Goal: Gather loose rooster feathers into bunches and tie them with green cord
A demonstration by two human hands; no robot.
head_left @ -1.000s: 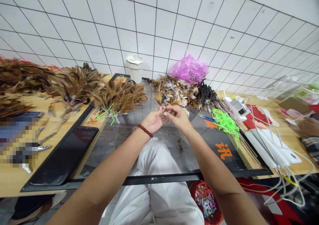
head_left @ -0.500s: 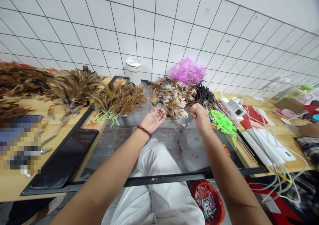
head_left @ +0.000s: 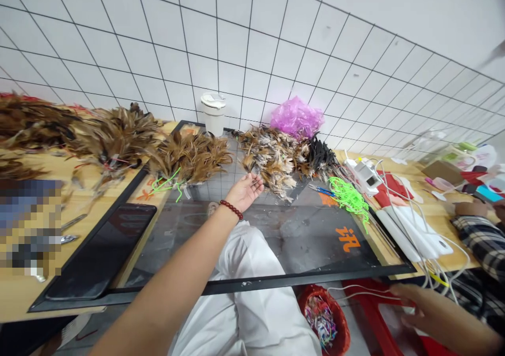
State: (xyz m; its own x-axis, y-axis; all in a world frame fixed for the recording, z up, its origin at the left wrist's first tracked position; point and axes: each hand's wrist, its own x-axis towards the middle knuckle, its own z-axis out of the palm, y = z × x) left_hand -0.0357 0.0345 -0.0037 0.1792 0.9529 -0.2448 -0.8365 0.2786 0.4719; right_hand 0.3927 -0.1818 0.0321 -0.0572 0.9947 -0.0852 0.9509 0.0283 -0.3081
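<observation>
My left hand (head_left: 248, 190), with a beaded bracelet on the wrist, is palm up above the glass-topped mat (head_left: 276, 235). Its fingers are curled in a pinch; what they hold, if anything, is too small to make out. Just beyond its fingertips lies a pile of brown and white feathers (head_left: 272, 159). My right hand (head_left: 430, 311) hangs low at the right, below the table edge and near a red stool (head_left: 379, 319). It is blurred, but its fingers look apart and nothing shows in them.
Brown feather bundles (head_left: 189, 159) lie left, beside a dark phone (head_left: 104, 251). A white cup (head_left: 214, 115) and pink plastic bag (head_left: 298, 118) stand behind. Blue-handled scissors (head_left: 321, 190), green cords (head_left: 351, 198) and cables lie right, near another person's sleeve (head_left: 479, 237). A red bin (head_left: 341, 319) stands below.
My right hand has moved from beside the feathers down and right, past the table edge, uncovering the scissors. My left hand stays nearly in place, still curled.
</observation>
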